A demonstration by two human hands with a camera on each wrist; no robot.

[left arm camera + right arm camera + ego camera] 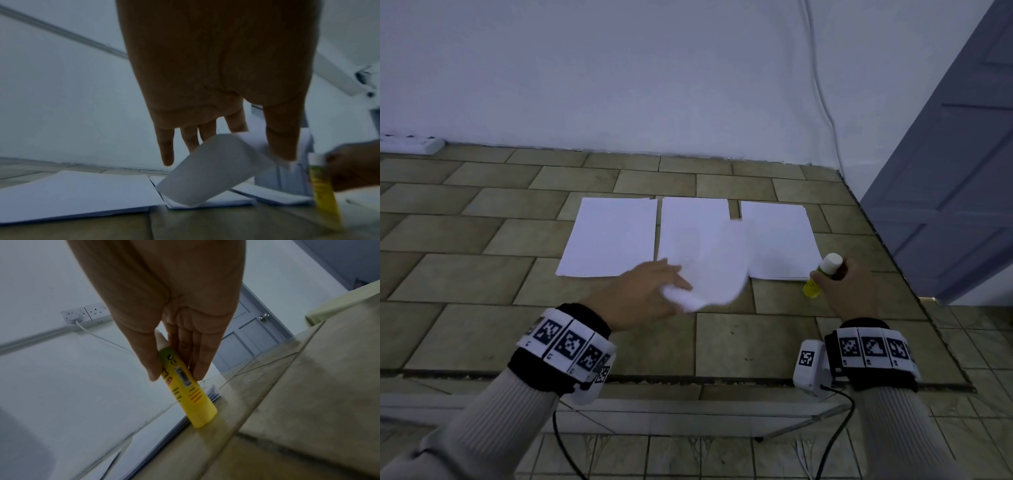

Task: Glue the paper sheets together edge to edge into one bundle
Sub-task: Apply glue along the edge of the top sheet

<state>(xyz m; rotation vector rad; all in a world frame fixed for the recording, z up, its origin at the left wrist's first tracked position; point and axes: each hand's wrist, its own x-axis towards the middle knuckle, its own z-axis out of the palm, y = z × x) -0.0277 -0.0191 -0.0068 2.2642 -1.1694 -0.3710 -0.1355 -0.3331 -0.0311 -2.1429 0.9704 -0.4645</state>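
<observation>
A white wall (619, 75) rises behind a tiled floor (465, 240) of tan-green tiles, with a grey-blue door (945, 171) at the right. On the floor three piles of white paper lie in a row: the left pile (609, 236), the middle pile (693, 226) just beside it, and the right pile (779, 240) a little apart from the middle one at its far edge. A loose sheet (714, 270) is lifted from the middle pile and curls over, its raised near edge overlapping the right pile's left side. The left hand (643, 294) pinches that sheet's near corner between thumb and fingers (191, 139), the paper bent beneath them. The right hand (849, 287) grips a yellow glue stick (822, 275) with a white cap, thumb on one side and fingers (202, 356) on the other; the stick stands tilted, its base touching the floor at the near right corner of the right pile. Both wrists wear bands of black-and-white markers (566, 342)
</observation>
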